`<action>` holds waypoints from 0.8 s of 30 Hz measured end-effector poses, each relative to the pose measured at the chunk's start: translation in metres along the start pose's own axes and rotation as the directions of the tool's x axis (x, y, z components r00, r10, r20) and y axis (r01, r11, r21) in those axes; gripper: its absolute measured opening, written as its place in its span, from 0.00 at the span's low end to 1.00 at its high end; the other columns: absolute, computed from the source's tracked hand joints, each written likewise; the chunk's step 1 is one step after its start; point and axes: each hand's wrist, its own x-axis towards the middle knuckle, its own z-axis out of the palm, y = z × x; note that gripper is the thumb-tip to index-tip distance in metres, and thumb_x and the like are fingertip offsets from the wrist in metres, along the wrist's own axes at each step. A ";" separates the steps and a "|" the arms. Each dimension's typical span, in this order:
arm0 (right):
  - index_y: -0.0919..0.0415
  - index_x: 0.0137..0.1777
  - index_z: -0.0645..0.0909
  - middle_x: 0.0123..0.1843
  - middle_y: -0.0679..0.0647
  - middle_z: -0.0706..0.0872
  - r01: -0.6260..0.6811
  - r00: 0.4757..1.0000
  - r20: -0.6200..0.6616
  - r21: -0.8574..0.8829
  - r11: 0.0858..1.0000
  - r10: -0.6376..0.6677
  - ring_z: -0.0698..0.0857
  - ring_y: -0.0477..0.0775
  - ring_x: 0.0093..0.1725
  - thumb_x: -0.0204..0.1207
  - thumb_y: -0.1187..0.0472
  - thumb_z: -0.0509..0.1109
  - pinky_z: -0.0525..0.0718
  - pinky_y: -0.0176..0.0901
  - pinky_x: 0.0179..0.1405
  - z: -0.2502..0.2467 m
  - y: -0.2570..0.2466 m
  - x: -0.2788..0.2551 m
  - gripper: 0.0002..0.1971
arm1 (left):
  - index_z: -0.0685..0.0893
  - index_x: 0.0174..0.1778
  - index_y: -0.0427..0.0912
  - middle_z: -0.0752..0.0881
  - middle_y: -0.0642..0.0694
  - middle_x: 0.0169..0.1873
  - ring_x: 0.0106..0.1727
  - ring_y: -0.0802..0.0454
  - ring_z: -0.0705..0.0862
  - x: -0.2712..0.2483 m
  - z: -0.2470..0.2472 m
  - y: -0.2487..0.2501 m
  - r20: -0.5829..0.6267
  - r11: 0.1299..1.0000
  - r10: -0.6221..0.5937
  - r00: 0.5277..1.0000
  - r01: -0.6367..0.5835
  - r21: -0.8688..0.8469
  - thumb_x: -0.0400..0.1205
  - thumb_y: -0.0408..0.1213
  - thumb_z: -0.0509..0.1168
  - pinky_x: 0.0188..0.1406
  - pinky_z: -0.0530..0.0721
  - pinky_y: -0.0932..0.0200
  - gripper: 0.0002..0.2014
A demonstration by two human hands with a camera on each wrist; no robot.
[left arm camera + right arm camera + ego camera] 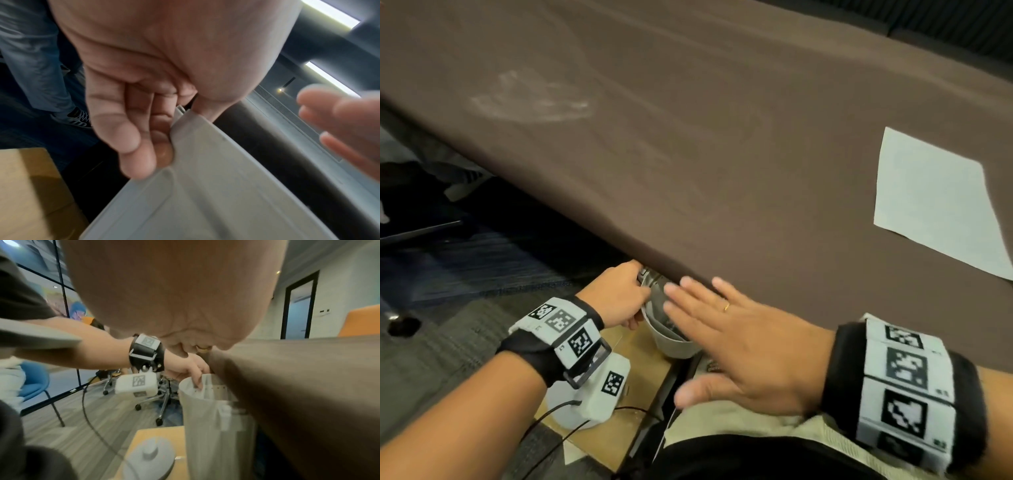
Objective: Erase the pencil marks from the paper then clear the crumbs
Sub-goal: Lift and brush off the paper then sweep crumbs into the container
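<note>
The white paper [935,205] lies flat on the brown table [722,137] at the right; no marks show on it. Below the table's near edge my left hand [619,294] grips the rim of a grey waste bin [671,342], fingers curled over the lip [160,129]. My right hand [739,339] is flat with fingers spread, at the table edge just above the bin's mouth, holding nothing. In the right wrist view the bin [205,426] hangs tight against the table edge. Crumbs are too small to make out. No eraser is in view.
A pale smudge [534,99] marks the table at the far left. A wooden surface [619,428] sits below the bin, with a grey round object [150,457] on it. Office chairs [162,402] stand on the floor beyond.
</note>
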 end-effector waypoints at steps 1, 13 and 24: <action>0.56 0.90 0.34 0.89 0.48 0.28 -0.043 0.998 -0.045 0.016 0.999 0.044 0.26 0.45 0.86 0.77 0.25 0.47 0.23 0.42 0.82 -0.006 0.006 0.000 0.51 | 0.78 0.53 0.40 0.87 0.39 0.27 0.25 0.44 0.88 0.001 0.000 -0.001 -0.002 1.000 0.000 1.000 0.000 -0.001 0.83 0.28 0.60 0.21 0.81 0.59 0.06; 0.56 0.91 0.35 0.89 0.51 0.29 -0.088 0.991 -0.099 0.012 0.996 0.088 0.27 0.49 0.87 0.77 0.25 0.45 0.25 0.45 0.83 0.002 0.005 0.001 0.51 | 0.76 0.56 0.41 0.87 0.38 0.29 0.27 0.41 0.89 0.002 0.002 -0.003 -0.004 1.000 0.000 1.000 0.000 0.015 0.83 0.29 0.60 0.24 0.83 0.57 0.07; 0.51 0.88 0.28 0.85 0.44 0.21 -0.065 0.997 0.042 0.200 0.978 0.057 0.21 0.42 0.84 0.76 0.24 0.47 0.27 0.43 0.86 0.009 -0.004 -0.016 0.51 | 0.77 0.56 0.41 0.85 0.43 0.22 0.25 0.43 0.88 0.002 0.004 -0.001 0.001 1.000 -0.010 1.000 0.010 0.017 0.82 0.28 0.60 0.25 0.84 0.56 0.08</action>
